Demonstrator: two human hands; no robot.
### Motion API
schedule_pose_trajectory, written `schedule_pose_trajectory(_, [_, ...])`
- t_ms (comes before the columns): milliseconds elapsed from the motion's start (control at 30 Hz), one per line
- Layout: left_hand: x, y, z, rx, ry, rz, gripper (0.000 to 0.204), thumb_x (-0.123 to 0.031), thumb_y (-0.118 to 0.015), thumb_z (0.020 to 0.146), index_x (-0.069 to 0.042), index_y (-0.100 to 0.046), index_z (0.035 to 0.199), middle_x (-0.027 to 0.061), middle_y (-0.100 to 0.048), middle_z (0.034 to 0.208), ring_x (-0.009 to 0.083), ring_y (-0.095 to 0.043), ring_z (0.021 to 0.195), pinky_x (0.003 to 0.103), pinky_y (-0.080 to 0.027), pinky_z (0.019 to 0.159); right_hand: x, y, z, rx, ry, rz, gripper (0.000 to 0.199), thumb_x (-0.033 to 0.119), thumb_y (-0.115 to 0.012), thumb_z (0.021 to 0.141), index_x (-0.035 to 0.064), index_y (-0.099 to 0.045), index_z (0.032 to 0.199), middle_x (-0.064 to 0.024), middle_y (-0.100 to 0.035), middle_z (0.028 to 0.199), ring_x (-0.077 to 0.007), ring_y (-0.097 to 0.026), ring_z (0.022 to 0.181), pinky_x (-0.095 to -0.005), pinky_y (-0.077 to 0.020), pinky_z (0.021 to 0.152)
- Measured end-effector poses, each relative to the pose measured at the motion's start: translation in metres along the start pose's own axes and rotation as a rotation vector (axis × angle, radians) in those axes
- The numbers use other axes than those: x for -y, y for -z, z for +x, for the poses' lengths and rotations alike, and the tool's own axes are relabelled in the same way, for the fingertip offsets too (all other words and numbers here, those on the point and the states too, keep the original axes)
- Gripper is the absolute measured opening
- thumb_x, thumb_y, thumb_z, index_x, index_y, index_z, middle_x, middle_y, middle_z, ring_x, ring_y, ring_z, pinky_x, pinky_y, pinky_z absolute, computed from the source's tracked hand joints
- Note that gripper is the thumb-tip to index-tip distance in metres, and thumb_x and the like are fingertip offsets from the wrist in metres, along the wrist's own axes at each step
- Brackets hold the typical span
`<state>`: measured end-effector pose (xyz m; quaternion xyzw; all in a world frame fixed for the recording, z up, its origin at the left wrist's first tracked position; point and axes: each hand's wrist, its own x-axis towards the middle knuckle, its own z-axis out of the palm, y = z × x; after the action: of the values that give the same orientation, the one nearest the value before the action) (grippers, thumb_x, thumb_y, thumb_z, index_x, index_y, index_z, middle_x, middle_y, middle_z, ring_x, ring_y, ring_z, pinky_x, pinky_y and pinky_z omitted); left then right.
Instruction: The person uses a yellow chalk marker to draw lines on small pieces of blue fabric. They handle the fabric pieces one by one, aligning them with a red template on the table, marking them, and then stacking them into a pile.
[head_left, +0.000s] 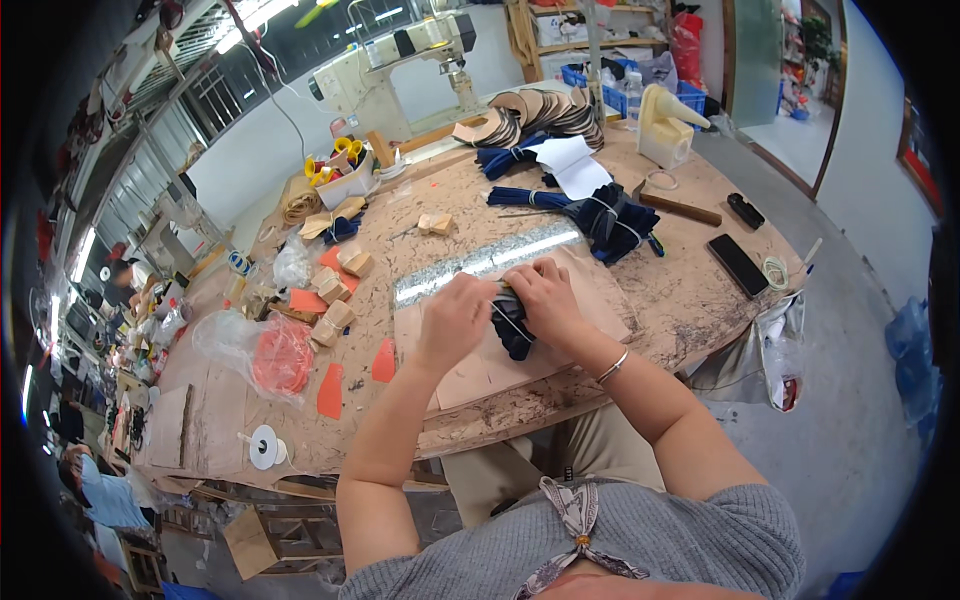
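My right hand is wrapped over the top of a small dark bundle, which has a thin pale band round it. Right beside it, my left hand is closed, its fingertips close to the bundle's top; whatever they pinch is too small to make out. The bundle is over a pale tan board, and its upper part is hidden by my fingers. Behind it a shiny metal strip crosses the board. Larger dark blue bundles, tied with pale bands, rest just beyond my right hand.
A hammer, a black phone and a glue bottle are on the right. Orange pieces, wooden blocks, a plastic bag and a white spool lie left. A sewing machine stands behind.
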<state>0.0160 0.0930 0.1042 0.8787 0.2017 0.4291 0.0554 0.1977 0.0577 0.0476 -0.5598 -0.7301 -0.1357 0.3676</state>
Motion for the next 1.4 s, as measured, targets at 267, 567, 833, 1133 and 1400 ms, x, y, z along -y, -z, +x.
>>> schedule_pose_trajectory(267, [0.031, -0.012, 0.054, -0.045, 0.179, -0.052, 0.01, -0.01, -0.077, 0.08, -0.006, -0.069, 0.084, 0.0036, -0.057, 0.072, 0.0127, -0.055, 0.063, 0.027, -0.046, 0.056, 0.005, 0.003, 0.001, 0.068, 0.204, -0.083, 0.028, 0.013, -0.056, 0.086, 0.0163, -0.06, 0.113, 0.0002, -0.059, 0.112, -0.0249, -0.049, 0.11, -0.0398, -0.0382, 0.092])
schedule_pose_trajectory(567, [0.082, -0.058, 0.066, 0.489, 0.746, -0.419, 0.01, -0.008, -0.071, 0.088, -0.001, -0.066, 0.091, 0.0048, -0.066, 0.081, 0.0128, -0.065, 0.068, 0.026, -0.054, 0.06, -0.021, -0.002, 0.001, 0.244, 0.073, 0.231, 0.062, 0.01, -0.071, 0.072, 0.0149, -0.055, 0.132, -0.0066, -0.053, 0.135, -0.0355, -0.043, 0.122, -0.0457, -0.0375, 0.1])
schedule_pose_trajectory(833, [0.06, -0.049, 0.052, 0.456, 0.813, -0.46, 0.007, -0.006, -0.068, 0.091, -0.002, -0.065, 0.096, 0.0048, -0.064, 0.091, 0.014, -0.068, 0.08, 0.026, -0.056, 0.068, -0.048, 0.018, 0.009, 0.421, 0.113, 0.452, 0.073, 0.01, -0.08, 0.069, 0.0171, -0.057, 0.139, -0.0043, -0.052, 0.142, -0.0352, -0.041, 0.12, -0.0465, -0.0343, 0.106])
schedule_pose_trajectory(1133, [0.005, -0.036, 0.057, 0.331, 0.391, -0.222, 0.026, -0.011, -0.066, 0.093, -0.009, -0.07, 0.118, 0.0093, -0.074, 0.105, 0.0202, -0.07, 0.087, 0.034, -0.055, 0.079, -0.022, 0.023, -0.01, 0.047, 0.122, 0.192, 0.045, 0.022, -0.086, 0.063, 0.0119, -0.073, 0.105, -0.0079, -0.063, 0.111, -0.0323, -0.051, 0.105, -0.0405, -0.0464, 0.091])
schedule_pose_trajectory(1400, [0.001, -0.059, 0.049, 0.483, 0.514, 0.023, 0.024, -0.023, -0.057, 0.098, -0.007, -0.071, 0.109, 0.0171, -0.072, 0.098, 0.0325, -0.069, 0.09, 0.039, -0.053, 0.079, -0.035, 0.035, -0.003, 0.292, 0.075, 0.465, 0.027, 0.017, -0.082, 0.069, 0.0145, -0.076, 0.096, -0.0041, -0.067, 0.107, -0.0326, -0.054, 0.103, -0.0394, -0.048, 0.091])
